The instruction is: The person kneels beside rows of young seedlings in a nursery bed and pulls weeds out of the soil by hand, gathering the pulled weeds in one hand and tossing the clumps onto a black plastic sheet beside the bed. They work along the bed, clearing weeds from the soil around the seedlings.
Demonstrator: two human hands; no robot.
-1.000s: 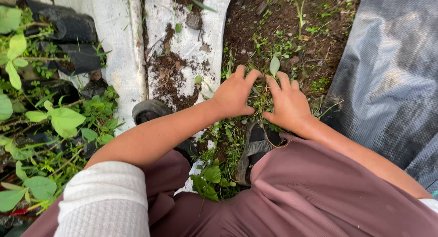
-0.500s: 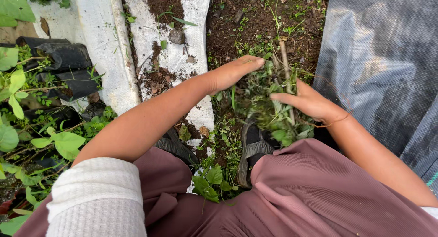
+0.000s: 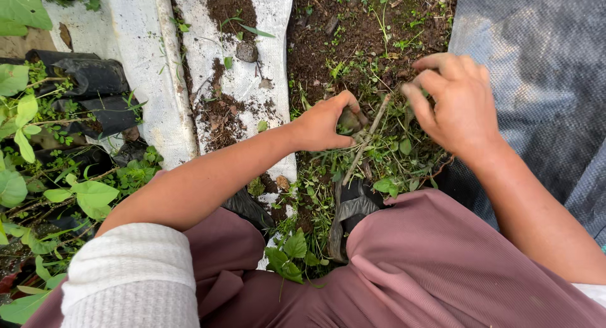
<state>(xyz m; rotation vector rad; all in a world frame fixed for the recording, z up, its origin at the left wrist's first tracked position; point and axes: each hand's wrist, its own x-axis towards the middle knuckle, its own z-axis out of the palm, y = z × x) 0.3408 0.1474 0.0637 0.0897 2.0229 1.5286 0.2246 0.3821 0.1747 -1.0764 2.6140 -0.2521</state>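
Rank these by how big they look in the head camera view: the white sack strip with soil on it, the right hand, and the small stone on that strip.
1. White sack strip, largest.
2. Right hand, though it is nearer the camera, which inflates it.
3. Small stone, smallest.

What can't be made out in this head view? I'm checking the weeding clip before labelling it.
- Head view: what the left hand grips; its curled fingers hide most of it, only a pale stem shows.
- Whether the right hand holds anything; its back faces the camera.
- The black nursery bags: contents covered by leaves, cut off at the left edge.
- The grey mesh sheet: runs off the right edge.
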